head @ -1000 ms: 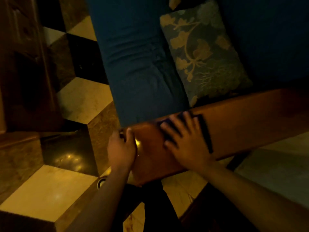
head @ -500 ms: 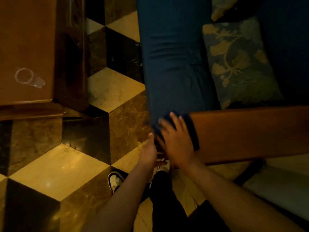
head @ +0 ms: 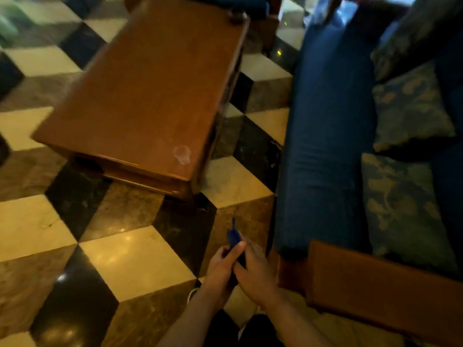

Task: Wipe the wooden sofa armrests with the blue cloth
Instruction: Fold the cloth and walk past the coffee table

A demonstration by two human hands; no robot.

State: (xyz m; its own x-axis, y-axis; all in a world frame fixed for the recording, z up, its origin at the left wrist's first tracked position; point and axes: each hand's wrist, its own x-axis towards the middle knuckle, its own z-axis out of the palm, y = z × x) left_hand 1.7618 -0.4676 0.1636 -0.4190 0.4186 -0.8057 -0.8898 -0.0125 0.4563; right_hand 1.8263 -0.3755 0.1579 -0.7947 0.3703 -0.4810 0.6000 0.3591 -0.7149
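The blue cloth (head: 233,237) sticks up between my two hands, just left of the armrest's front end and above the floor. My left hand (head: 220,270) and my right hand (head: 258,271) are pressed together with their fingers curled round the cloth. Only its upper tip shows; the rest is hidden between the palms. The wooden sofa armrest (head: 380,291) runs from beside my right hand toward the lower right, and neither hand touches its top. The frame is blurred.
A wooden coffee table (head: 150,91) stands ahead on the checkered tile floor (head: 130,261), with a clear plastic cup (head: 181,154) lying near its front right corner. The blue sofa seat (head: 323,146) and patterned cushions (head: 403,206) fill the right side.
My right hand has come off the armrest end with the cloth, and both hands now hold it together off the wood. The view has swung up and left, bringing the coffee table in.
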